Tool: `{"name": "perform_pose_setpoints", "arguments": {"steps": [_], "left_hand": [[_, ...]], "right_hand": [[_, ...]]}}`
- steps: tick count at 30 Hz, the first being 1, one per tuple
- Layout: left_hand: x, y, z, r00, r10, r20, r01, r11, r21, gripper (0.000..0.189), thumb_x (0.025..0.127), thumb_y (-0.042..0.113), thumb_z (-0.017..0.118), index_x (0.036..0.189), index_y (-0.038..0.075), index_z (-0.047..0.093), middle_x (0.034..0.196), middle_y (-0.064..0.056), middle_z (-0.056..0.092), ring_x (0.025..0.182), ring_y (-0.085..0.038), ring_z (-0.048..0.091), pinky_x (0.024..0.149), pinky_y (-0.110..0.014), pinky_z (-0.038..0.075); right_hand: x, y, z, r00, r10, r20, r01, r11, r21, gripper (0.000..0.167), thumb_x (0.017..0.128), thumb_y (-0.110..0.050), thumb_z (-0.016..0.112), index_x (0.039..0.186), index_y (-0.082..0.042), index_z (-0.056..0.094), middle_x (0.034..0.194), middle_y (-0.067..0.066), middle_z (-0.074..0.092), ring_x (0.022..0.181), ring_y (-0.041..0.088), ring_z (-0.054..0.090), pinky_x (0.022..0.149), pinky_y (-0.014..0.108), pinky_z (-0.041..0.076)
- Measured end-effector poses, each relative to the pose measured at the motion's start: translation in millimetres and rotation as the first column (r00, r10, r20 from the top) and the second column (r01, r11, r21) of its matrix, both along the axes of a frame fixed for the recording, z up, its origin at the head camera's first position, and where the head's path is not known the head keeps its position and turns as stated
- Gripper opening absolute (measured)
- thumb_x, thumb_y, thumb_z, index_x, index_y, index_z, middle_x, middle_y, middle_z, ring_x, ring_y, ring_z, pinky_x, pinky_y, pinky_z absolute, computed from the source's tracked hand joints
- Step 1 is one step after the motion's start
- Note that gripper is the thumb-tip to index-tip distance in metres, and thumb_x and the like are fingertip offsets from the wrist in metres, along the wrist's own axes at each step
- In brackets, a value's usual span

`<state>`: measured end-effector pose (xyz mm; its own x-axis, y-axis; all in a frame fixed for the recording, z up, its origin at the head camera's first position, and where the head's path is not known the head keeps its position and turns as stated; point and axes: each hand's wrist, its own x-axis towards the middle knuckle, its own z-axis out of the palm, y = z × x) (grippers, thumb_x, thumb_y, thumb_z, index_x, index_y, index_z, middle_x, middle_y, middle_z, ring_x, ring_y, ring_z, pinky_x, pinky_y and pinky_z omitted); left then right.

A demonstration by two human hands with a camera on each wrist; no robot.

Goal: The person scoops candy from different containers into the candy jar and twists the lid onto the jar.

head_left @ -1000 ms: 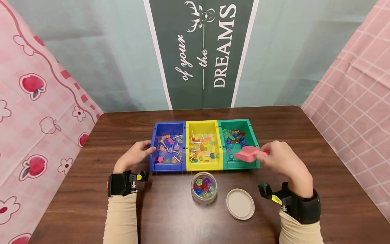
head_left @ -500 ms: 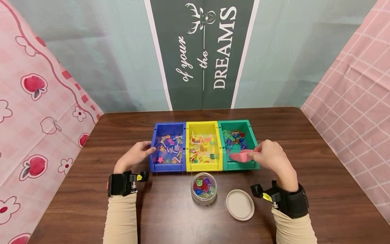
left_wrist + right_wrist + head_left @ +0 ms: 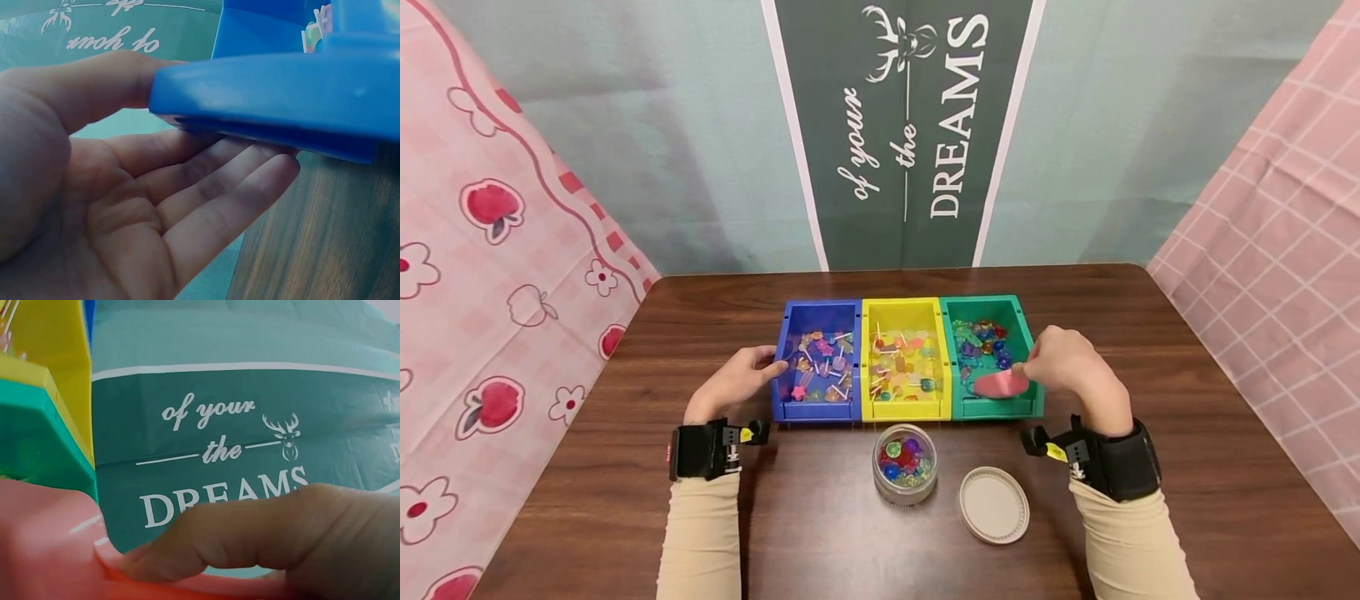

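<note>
My left hand (image 3: 733,383) holds the left side wall of a blue bin (image 3: 816,412); in the left wrist view the thumb lies at the rim and the other fingers (image 3: 231,206) reach underneath. The blue bin contains small candy-shaped charms and tiny lollipops. At the right end of the row, my right hand (image 3: 1067,362) grips a pink scoop (image 3: 1002,384) by its handle, thumb pressed along it in the right wrist view. The scoop's blade lies tilted inside the front part of a green bin (image 3: 997,408), just in front of colourful clear beads (image 3: 977,337).
A yellow bin (image 3: 906,411) with more charms joins the blue and green ones. In front stands an open clear jar (image 3: 904,493) partly filled with coloured beads. A pale round lid (image 3: 994,506) lies to its right on the brown wooden table (image 3: 820,517). A printed curtain hangs behind.
My right hand has moved left and a little away from me, bringing the scoop lower into the green bin and tilting it. My left hand has stayed on the blue bin.
</note>
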<state>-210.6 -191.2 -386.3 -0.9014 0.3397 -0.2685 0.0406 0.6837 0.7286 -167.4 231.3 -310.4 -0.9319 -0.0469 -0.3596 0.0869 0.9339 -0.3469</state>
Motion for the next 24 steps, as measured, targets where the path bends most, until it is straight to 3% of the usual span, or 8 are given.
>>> {"name": "perform_pose_setpoints", "arguments": {"steps": [11, 15, 24], "left_hand": [[-0.3, -0.7, -0.5, 1.000, -0.002, 0.003, 0.002, 1.000, 0.008, 0.048, 0.102, 0.021, 0.044, 0.139, -0.010, 0.042, 0.127, -0.028, 0.060, 0.113, -0.034, 0.060, 0.105, -0.055, 0.044], [-0.2, 0.0, -1.0, 1.000, -0.002, 0.006, 0.002, 1.000, 0.009, 0.048, 0.103, 0.021, 0.045, 0.140, -0.010, 0.041, 0.128, -0.029, 0.059, 0.114, -0.034, 0.059, 0.106, -0.055, 0.043], [0.0, -0.3, -1.1, 1.000, -0.012, -0.016, 0.012, 1.000, 0.006, 0.046, 0.103, 0.019, 0.044, 0.138, -0.011, 0.043, 0.125, -0.029, 0.061, 0.111, -0.033, 0.060, 0.104, -0.055, 0.044]], "right_hand": [[-21.2, -11.2, 3.0, 0.995, 0.055, 0.087, -0.061, 0.996, 0.071, 0.036, 0.082, -0.021, 0.068, 0.054, -0.011, 0.048, 0.050, -0.005, 0.031, 0.049, 0.010, 0.034, 0.052, 0.023, 0.032], [-19.0, -14.7, 1.1, 0.996, 0.051, 0.076, -0.058, 0.994, 0.093, 0.042, 0.083, -0.023, 0.068, 0.051, -0.013, 0.042, 0.050, -0.005, 0.030, 0.050, 0.010, 0.032, 0.052, 0.023, 0.031], [-6.4, -25.1, -2.5, 0.999, -0.028, 0.019, 0.025, 0.994, 0.109, 0.042, 0.084, -0.027, 0.070, 0.055, -0.011, 0.044, 0.054, -0.002, 0.029, 0.055, 0.015, 0.038, 0.051, 0.026, 0.034]]}}
